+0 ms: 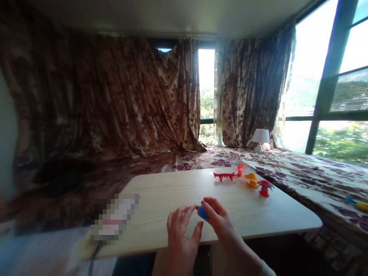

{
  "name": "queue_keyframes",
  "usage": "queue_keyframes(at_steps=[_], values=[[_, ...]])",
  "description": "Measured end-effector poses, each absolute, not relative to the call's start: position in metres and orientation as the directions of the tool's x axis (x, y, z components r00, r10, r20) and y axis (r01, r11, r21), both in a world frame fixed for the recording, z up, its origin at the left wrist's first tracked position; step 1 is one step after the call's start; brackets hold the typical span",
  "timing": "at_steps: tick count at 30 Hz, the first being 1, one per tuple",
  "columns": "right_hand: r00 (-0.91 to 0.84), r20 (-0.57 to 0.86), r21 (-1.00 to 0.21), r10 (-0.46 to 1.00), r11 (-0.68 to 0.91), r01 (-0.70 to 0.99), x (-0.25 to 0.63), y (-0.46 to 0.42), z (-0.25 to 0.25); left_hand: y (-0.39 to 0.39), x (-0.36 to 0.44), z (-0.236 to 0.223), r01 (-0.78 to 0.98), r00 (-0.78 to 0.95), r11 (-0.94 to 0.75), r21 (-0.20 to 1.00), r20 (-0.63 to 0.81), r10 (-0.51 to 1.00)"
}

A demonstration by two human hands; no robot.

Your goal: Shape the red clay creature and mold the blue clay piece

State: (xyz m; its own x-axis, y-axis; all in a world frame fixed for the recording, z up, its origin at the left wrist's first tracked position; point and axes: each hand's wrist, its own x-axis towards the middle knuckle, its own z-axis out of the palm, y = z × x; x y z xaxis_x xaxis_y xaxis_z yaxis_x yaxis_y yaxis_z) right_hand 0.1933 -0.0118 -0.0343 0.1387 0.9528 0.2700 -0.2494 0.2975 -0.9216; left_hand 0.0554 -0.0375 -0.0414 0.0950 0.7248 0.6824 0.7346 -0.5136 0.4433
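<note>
Near the front edge of a light wooden table [161,191], my right hand [220,222] pinches a small blue piece [202,212] between thumb and fingers. My left hand [181,234] is beside it with fingers spread, its fingertips touching or almost touching the blue piece. At the table's far right lie a red comb-like toy part [225,176] with an orange end [240,168], a yellow-orange piece [252,179] and a red and blue piece [265,188].
A blurred-out flat object [115,218] lies at the table's left. Behind is a patterned bedspread [301,168] with a white lamp [260,138] and a blue-yellow object [356,203]. Brown curtains [115,96] and bright windows [316,76] surround the room.
</note>
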Motion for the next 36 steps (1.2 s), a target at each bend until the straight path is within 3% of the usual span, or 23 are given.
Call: queue_keyframes(at_steps=[3,6,9,12,18,29,36], values=[[0.138,0.25,-0.908,0.958,0.281,-0.311,0.188,-0.026,-0.023,-0.045,0.06,-0.036,0.686,0.079,-0.553,0.472,0.708,0.702],[0.071,0.28,-0.918,0.957,0.289,-0.271,0.193,-0.041,-0.009,-0.049,0.058,-0.028,0.58,-0.048,-0.539,0.611,0.686,0.726],[-0.01,0.413,-0.903,0.911,0.409,-0.13,0.201,-0.052,0.0,-0.053,0.054,-0.019,0.332,-0.128,-0.442,0.833,0.504,0.854],[-0.057,0.536,-0.844,0.842,0.533,-0.062,0.203,-0.059,0.005,-0.06,0.052,-0.012,0.146,-0.068,-0.339,0.929,0.352,0.934],[-0.037,0.613,-0.789,0.789,0.614,0.005,0.196,-0.066,0.013,-0.071,0.056,-0.006,-0.002,-0.195,-0.345,0.938,0.338,0.921],[-0.003,0.742,-0.664,0.671,0.735,0.137,0.195,-0.081,0.031,-0.09,0.062,0.008,-0.153,-0.205,-0.313,0.937,0.28,0.938],[0.02,0.834,-0.536,0.551,0.803,0.26,0.193,-0.091,0.042,-0.097,0.065,0.005,-0.131,-0.177,-0.319,0.939,0.294,0.939]])
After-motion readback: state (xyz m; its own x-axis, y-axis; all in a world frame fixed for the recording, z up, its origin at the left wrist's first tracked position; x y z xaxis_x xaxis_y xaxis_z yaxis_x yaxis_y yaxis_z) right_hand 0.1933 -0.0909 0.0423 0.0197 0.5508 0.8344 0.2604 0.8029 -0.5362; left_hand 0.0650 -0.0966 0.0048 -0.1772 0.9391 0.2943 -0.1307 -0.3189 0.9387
